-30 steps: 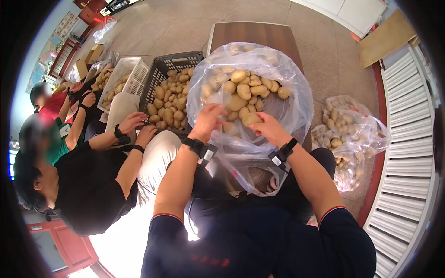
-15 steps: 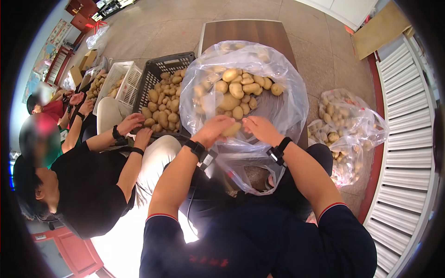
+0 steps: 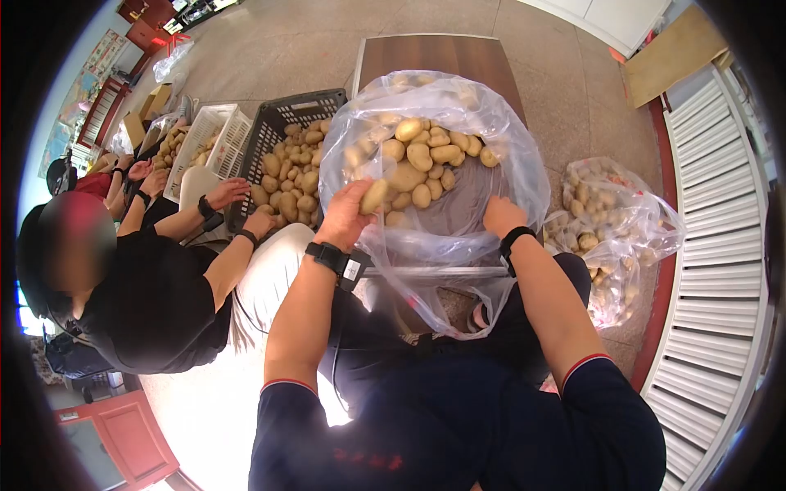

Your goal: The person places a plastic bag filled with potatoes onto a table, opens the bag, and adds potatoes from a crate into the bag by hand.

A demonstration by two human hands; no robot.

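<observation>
My left hand (image 3: pixel 345 214) grips a potato (image 3: pixel 374 197) at the left side of a clear plastic bag (image 3: pixel 524 159). The bag lies open on a brown table (image 3: pixel 442 56), with its rim spread wide. Several potatoes (image 3: pixel 418 157) lie inside it, mostly toward the back and left. On the bag's right side, my right hand (image 3: pixel 504 217) has its fingers closed against the plastic; whether they pinch the bag's edge is hard to make out.
A black crate (image 3: pixel 304 106) of potatoes stands left of the table, and a white crate (image 3: pixel 238 131) is beyond it. Filled plastic bags (image 3: pixel 610 204) rest on the floor at right, near a white radiator (image 3: pixel 712 245). Co-workers (image 3: pixel 164 286) sit at left, hands near the crates.
My left hand has moved left, carrying the potato away from the bag's middle. My right hand has moved right to the bag's side. The nearest co-worker's head has turned.
</observation>
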